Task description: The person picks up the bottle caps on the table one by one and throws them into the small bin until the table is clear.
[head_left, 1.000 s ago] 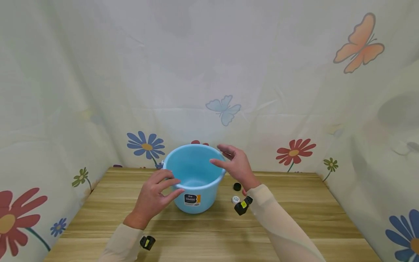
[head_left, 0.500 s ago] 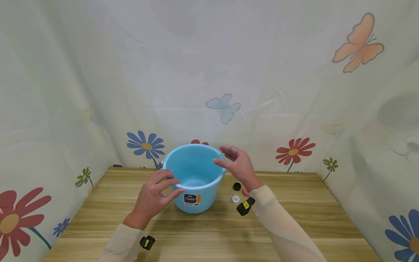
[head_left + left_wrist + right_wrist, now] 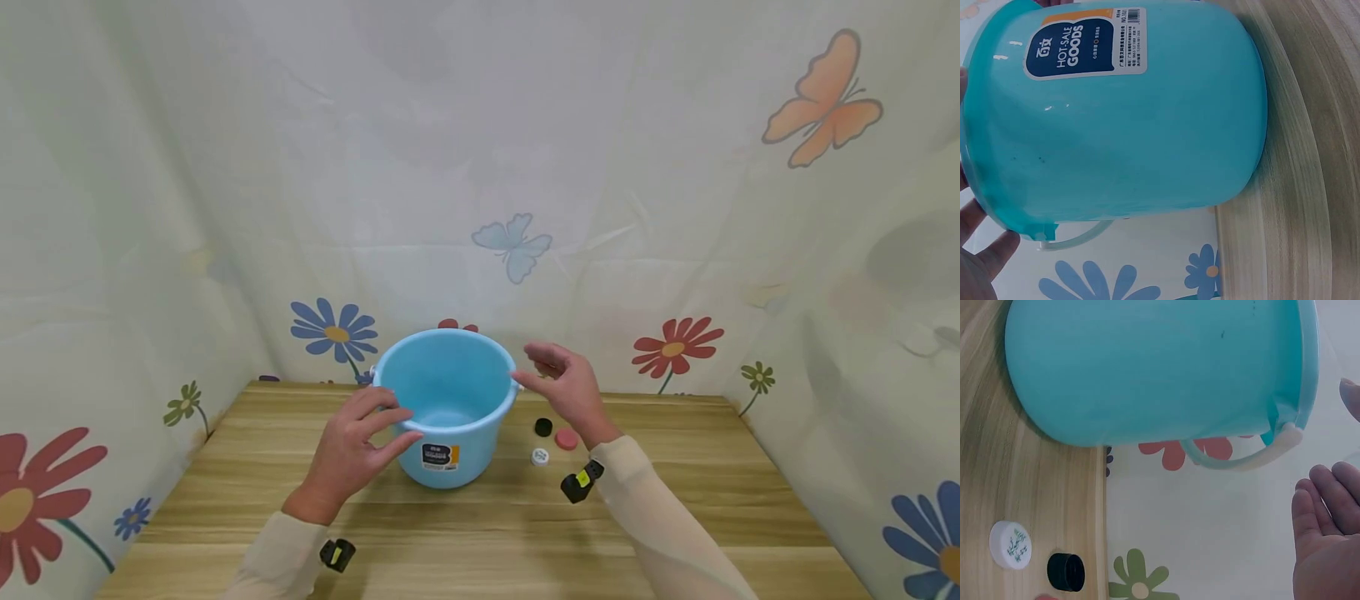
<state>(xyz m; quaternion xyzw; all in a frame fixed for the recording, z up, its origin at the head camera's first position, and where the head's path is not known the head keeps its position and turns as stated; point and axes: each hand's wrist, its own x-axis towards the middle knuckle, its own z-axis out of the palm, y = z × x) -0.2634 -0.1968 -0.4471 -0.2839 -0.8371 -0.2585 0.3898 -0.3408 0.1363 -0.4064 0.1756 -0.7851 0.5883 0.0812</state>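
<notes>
A light blue bucket (image 3: 442, 450) with a dark label stands upright on the wooden table. My left hand (image 3: 352, 446) holds its near left rim, fingers over the edge and thumb on the front side; the left wrist view shows fingers (image 3: 997, 253) at the rim close to the handle mount. On the other side, my right hand (image 3: 566, 387) hovers just right of the rim, fingers relaxed, holding nothing. In the right wrist view its palm and fingers (image 3: 1335, 506) are apart from the bucket, whose pale handle (image 3: 1241, 462) hangs down behind.
Right of the bucket lie a black cap (image 3: 543, 427), a pink-red cap (image 3: 566, 438) and a white cap (image 3: 540, 457) with a green print. A curtain (image 3: 637, 208) patterned with flowers and butterflies surrounds the table (image 3: 450, 550) at the back and sides.
My right hand has drawn away to the right from the bucket's rim, uncovering the pink-red cap. The left hand and the bucket have stayed in place.
</notes>
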